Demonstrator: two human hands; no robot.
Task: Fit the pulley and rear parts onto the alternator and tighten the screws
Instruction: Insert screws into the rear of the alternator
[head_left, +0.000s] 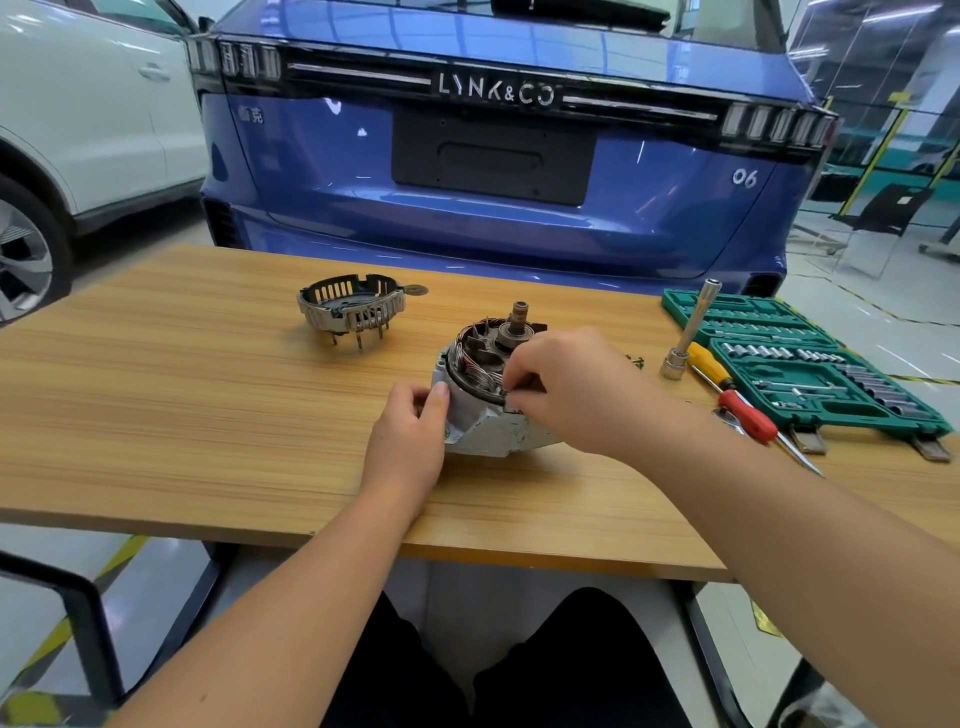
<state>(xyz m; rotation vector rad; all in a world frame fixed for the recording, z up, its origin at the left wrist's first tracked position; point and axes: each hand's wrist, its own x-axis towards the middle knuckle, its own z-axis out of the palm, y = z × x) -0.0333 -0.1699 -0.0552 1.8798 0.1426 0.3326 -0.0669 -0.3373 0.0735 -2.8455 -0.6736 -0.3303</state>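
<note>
The alternator (485, 415) stands in the middle of the wooden table (182, 415), rear side up, with copper windings and the rotor shaft (518, 317) exposed. My left hand (410, 441) grips the grey housing on its left side, thumb against the rim. My right hand (566, 389) reaches over the right side, and its fingertips pinch something small at the winding's front edge; what it is stays hidden. The slotted rear cover (350, 306) lies apart at the back left, studs pointing down.
A green socket set case (810, 364) lies open at the right. Beside it are a socket extension bar (688, 332), a yellow-handled screwdriver (709, 366), a red-handled screwdriver (750, 415) and small screws (636, 361). A blue car (493, 156) stands right behind the table.
</note>
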